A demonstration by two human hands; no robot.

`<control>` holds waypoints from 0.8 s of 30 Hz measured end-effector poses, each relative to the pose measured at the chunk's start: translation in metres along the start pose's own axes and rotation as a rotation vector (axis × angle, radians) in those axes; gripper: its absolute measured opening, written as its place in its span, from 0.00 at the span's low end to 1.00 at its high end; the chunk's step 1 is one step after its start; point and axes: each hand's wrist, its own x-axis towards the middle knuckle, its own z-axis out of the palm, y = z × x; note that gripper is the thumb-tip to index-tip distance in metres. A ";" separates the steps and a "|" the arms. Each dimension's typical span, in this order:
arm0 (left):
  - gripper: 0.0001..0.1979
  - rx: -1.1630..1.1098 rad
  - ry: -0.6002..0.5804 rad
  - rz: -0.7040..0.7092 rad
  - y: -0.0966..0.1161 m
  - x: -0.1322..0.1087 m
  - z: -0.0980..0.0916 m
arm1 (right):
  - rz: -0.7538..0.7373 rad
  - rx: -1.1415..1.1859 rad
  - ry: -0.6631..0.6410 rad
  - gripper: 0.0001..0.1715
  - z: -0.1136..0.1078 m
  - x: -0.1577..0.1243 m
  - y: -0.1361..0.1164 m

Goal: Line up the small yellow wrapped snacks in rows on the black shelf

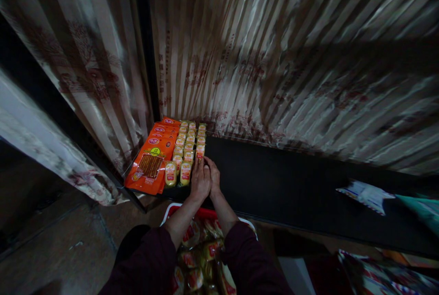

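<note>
Yellow snack packs (pixel 187 148): three rows are laid from the front edge of the shelf (pixel 274 185) back towards its rear, near the shelf's left end.

Orange packets (pixel 151 162): these are stacked overlapping at the left end of the shelf, just beside the yellow rows, and the lowest overhangs the front edge.

Left hand (pixel 200 180): it is seen back upward at the front edge, with the fingers stretched forward and held close together. Their tips are set at the front of the right-hand row. Whether a pack is gripped beneath cannot be told.

Right hand (pixel 214 178): it is pressed against the left hand in the same posture, fingers extended. No hold can be made out.

Basket (pixel 170 210): a red-and-white rim is seen below the front edge, between the forearms. It is filled with more wrapped packs.

Blue-and-white packet (pixel 366 194) and teal packet (pixel 421 210): both are laid near the right end of the shelf, well apart from the rows.

Step in hand, as judged: the right-hand row is being squared up and closed at the front edge. A further placing would call for a pack taken from the basket and set flush in line, without the neighbouring rows being nudged.
</note>
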 end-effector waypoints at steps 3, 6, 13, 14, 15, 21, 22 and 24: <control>0.24 0.006 0.016 0.034 -0.002 -0.001 0.002 | 0.000 0.003 -0.018 0.23 -0.001 0.000 -0.001; 0.24 0.014 0.011 0.050 -0.003 -0.002 0.001 | 0.006 -0.004 -0.031 0.23 -0.002 -0.001 -0.001; 0.23 0.020 0.016 0.035 -0.001 -0.004 0.000 | 0.021 -0.048 0.006 0.23 -0.001 -0.001 0.000; 0.23 0.018 0.016 0.036 -0.001 -0.005 0.000 | 0.030 -0.052 0.006 0.24 -0.001 -0.002 0.000; 0.23 0.016 0.017 0.036 0.000 -0.005 0.000 | 0.036 -0.052 0.007 0.24 -0.001 -0.002 0.000; 0.25 0.044 0.015 0.014 0.004 -0.011 -0.004 | 0.018 -0.039 0.025 0.24 -0.002 -0.007 -0.002; 0.24 0.044 0.013 0.012 0.005 -0.012 -0.005 | 0.021 -0.037 0.027 0.23 -0.003 -0.008 -0.002; 0.24 0.037 0.013 0.008 0.006 -0.016 -0.006 | 0.029 -0.036 0.028 0.23 -0.005 -0.011 -0.003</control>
